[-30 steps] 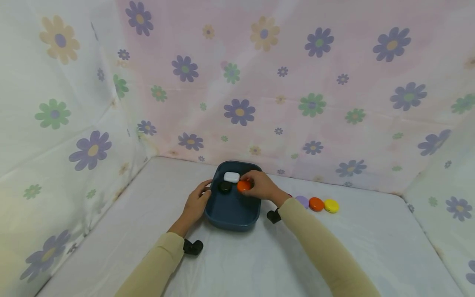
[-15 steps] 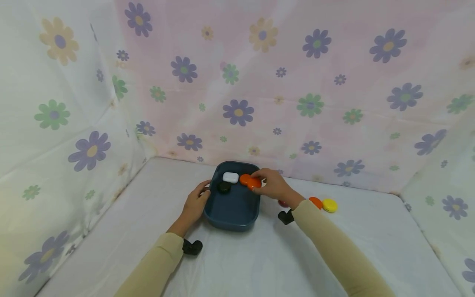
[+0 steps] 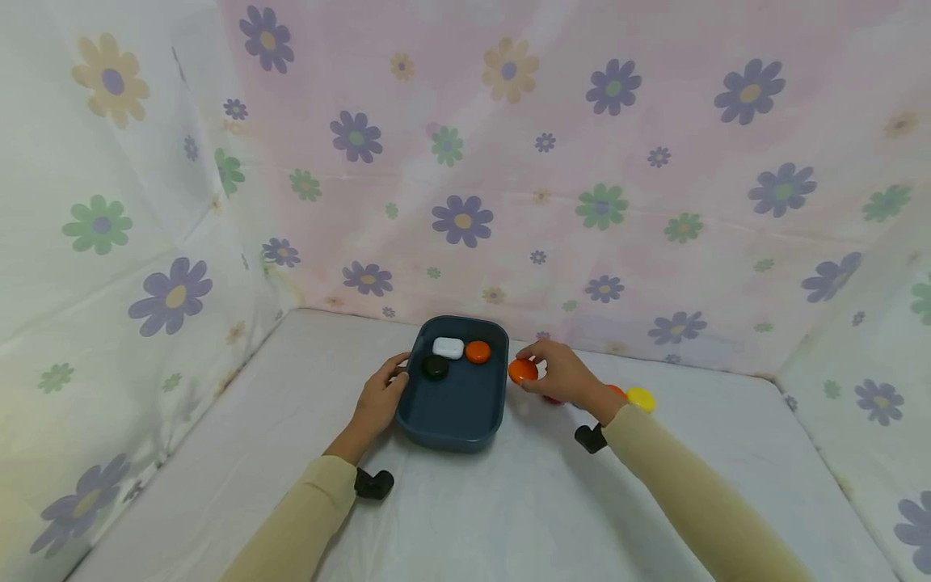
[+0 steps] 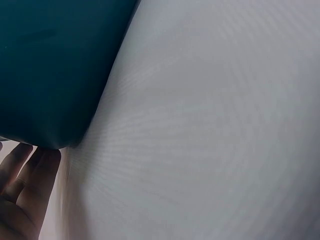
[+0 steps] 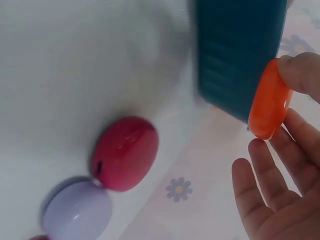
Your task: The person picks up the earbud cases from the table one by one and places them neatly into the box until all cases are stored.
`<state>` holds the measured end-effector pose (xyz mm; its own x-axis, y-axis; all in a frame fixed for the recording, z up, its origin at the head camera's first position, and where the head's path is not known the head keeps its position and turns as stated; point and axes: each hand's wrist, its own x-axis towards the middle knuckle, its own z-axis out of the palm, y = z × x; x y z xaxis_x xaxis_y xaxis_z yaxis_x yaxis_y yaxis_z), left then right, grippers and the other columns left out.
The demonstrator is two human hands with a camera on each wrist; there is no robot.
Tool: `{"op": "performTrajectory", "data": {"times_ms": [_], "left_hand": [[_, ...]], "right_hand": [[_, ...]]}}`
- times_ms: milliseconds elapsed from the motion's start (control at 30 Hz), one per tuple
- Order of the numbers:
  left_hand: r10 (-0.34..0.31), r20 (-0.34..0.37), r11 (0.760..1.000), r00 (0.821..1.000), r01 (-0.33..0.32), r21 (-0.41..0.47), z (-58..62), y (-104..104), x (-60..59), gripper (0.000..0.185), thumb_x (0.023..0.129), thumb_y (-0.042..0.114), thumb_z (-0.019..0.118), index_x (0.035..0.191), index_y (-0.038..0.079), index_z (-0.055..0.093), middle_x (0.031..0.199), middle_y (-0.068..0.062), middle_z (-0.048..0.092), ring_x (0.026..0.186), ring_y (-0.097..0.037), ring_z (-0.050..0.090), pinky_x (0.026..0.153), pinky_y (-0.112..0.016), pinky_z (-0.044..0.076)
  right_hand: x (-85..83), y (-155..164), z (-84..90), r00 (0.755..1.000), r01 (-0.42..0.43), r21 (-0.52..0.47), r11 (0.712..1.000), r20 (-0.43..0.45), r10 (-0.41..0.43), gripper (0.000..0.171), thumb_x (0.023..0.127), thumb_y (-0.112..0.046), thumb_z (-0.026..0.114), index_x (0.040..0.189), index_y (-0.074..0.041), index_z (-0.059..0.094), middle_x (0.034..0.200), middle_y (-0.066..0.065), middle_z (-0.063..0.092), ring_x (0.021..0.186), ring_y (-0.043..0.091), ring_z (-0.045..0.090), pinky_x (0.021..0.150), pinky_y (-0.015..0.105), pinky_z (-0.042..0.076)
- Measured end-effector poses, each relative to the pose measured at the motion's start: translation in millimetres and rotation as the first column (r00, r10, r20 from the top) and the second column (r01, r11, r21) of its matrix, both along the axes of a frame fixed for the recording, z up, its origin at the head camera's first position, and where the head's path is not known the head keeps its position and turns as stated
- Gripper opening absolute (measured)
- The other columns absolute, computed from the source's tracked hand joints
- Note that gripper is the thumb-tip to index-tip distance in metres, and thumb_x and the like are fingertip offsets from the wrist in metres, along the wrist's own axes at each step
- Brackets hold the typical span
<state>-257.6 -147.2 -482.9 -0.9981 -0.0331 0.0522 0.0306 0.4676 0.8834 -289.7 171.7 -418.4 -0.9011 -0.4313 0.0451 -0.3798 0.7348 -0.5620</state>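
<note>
Pinching an orange case (image 3: 523, 371) in the right hand (image 3: 563, 376) grip, left hand (image 3: 378, 398) fingers relaxed against the tray (image 3: 454, 420)

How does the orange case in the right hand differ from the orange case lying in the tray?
The held orange case is outside the blue tray, pinched by the right hand and tilted on edge in the wrist view. The tray's orange case lies flat and untouched beside a white case. Both are round, glossy and orange.

One tray, eight small cases.
The tray (image 3: 451, 412) holds three: white (image 3: 448, 347), black (image 3: 436, 367), orange (image 3: 478, 352). Outside it five: orange (image 3: 523, 371) in hand, red (image 5: 125, 153), lilac (image 5: 77, 217), another orange (image 3: 617, 390), yellow (image 3: 641, 398).
</note>
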Motion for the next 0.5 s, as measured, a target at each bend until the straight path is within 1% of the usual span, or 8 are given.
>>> {"op": "performTrajectory", "data": {"times_ms": [233,500], "left_hand": [[-0.001,0.010,1.000,1.000,0.001,-0.002,0.0,-1.5,0.3,0.043,0.100,0.028,0.042,0.142,0.027,0.046,0.130,-0.012,0.059,0.115,-0.031,0.058,0.097,-0.048,0.042],[0.000,0.009,1.000,1.000,0.000,0.003,-1.3,-0.9,-0.4,0.043,0.099,0.029,0.042,0.142,0.027,0.047,0.129,-0.012,0.060,0.113,-0.030,0.058,0.096,-0.048,0.043]], "right_hand": [[4.0,13.3,-4.8,1.000,0.003,0.024,1.000,0.003,-0.003,0.039,0.080,-0.019,0.076,0.116,-0.009,0.068,0.113,0.006,0.065,0.099,0.023,0.057,0.080,0.033,0.052],[11.2,26.6,-13.4,1.000,-0.001,0.064,0.998,0.030,-0.001,0.037,0.081,-0.018,0.077,0.116,-0.010,0.067,0.113,0.006,0.064,0.099,0.022,0.055,0.084,0.036,0.051]]}}
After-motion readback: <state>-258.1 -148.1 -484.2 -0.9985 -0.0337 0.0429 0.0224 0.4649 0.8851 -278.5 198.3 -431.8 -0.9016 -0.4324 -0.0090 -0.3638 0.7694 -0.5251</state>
